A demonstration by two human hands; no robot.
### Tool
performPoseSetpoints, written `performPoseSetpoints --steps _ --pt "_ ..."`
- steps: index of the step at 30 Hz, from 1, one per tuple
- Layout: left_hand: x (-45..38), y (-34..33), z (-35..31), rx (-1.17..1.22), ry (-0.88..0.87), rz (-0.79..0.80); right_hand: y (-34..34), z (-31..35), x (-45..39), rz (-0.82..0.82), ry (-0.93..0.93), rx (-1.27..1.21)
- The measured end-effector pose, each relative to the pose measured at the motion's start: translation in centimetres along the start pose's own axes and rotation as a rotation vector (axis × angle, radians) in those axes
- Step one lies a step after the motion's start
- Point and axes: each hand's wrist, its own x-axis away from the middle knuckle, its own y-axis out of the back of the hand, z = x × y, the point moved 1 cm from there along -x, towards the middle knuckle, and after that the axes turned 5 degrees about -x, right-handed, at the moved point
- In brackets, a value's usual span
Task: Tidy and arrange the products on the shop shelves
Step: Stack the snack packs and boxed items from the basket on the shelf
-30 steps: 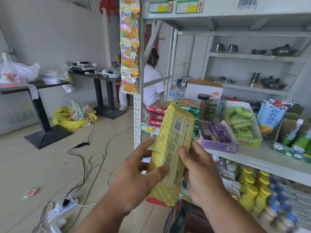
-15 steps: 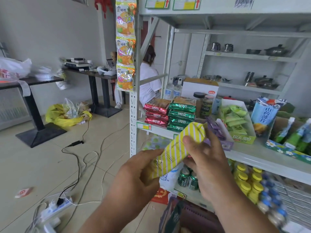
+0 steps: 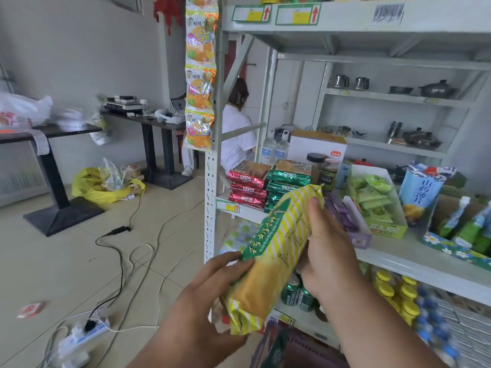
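Both hands hold a yellow striped biscuit packet (image 3: 276, 251) tilted in front of the shelf (image 3: 398, 257). The left hand (image 3: 202, 309) pinches its lower end; the right hand (image 3: 329, 258) curls around the upper part, most fingers hidden behind it. The cans (image 3: 297, 293) below are partly covered.

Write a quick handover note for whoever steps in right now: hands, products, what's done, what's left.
Left hand grips the lower end of the yellow striped biscuit pack; right hand grips its upper part. The pack is in the air, tilted, in front of the middle shelf.
Done: pack picked up.
Left: set it on a shelf, perhaps near the red packs and green packs.
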Motion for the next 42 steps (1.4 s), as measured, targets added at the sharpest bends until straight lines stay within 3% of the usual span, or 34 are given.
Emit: performPoseSetpoints --steps 3,8,11,18,27,37,42 --pt "0.2 -0.1 1.9 0.018 -0.003 -0.205 -3.1 -1.1 -1.1 0.134 -0.027 0.110" --pt "-2.3 0.6 5.0 0.413 0.262 -0.293 -7.9 -5.3 -0.7 0.389 0.036 0.351" --pt "-4.4 1.6 6.5 0.406 0.319 -0.297 -9.7 -7.3 -1.4 0.422 0.087 0.450" --pt "-9.8 1.9 11.4 0.369 0.327 -0.322 -13.0 -9.3 -8.0 0.318 0.193 0.644" --pt "-17.5 1.6 17.8 0.402 0.264 -0.279 -15.5 -10.1 -15.9 0.321 0.262 0.718" --pt "-19.8 -0.7 20.4 0.483 0.212 -0.313 -14.8 -9.6 -19.3 0.323 0.344 0.815" --pt "-19.8 -1.6 20.7 0.463 0.258 -0.390 -13.8 -7.9 -21.3 0.209 0.473 1.031"
